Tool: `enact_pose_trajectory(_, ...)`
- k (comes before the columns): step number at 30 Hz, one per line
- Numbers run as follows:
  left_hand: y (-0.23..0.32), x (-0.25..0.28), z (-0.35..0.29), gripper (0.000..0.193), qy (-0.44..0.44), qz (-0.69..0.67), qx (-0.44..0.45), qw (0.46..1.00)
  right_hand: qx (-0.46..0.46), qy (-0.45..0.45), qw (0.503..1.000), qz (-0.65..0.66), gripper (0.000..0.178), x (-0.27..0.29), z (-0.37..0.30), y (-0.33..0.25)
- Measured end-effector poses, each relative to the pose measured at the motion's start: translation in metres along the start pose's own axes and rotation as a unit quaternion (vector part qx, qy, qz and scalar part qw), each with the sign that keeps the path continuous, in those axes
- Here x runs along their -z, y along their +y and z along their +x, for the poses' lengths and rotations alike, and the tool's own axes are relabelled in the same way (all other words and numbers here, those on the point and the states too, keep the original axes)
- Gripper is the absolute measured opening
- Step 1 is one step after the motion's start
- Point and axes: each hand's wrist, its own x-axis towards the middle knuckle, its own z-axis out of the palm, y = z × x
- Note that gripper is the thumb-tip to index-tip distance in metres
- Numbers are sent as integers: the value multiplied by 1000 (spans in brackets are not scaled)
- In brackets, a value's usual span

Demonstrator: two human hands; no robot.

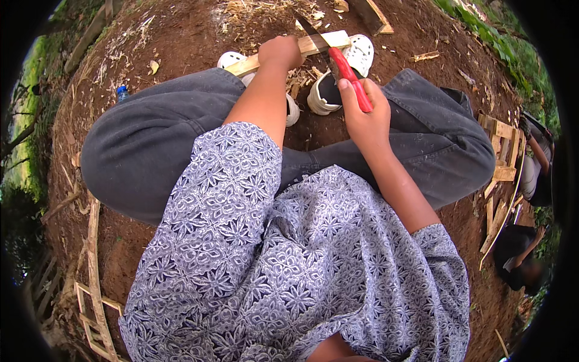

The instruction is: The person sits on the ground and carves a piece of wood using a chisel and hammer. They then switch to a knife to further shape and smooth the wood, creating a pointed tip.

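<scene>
My left hand (280, 52) is closed around a pale strip of wood (335, 40), which lies slantwise across my white shoes (362, 55). In my right hand (367, 114) is a knife (344, 64) with a red handle, gripped with the thumb along it. The knife's long dark blade points away and to the left, crossing over the strip to the right of my left fist. Whether the blade touches the wood, I cannot tell.
Wood shavings (241, 24) cover the brown soil beyond my feet. A blue-capped bottle (122, 92) is beside my left knee. Wooden frames stand at right (502, 145) and lower left (90, 314). Two people (518, 256) are at the far right.
</scene>
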Motion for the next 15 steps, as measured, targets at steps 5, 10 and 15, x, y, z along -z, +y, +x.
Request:
enact_pose_trajectory(5, -1, -1, 3, 56, -5, 0, -10, 1000, -4, 22, 1000, 22, 47, 5, 1, 6)
enact_pose_trajectory(10, 2, 2, 1, 54, -4, 1, -5, 1000, -24, 13, 999, 19, 49, 10, 6, 11)
enact_pose_trajectory(15, 2, 2, 0, 53, 2, 12, -7, 1000, -27, 12, 999, 39, 48, 10, 4, 12)
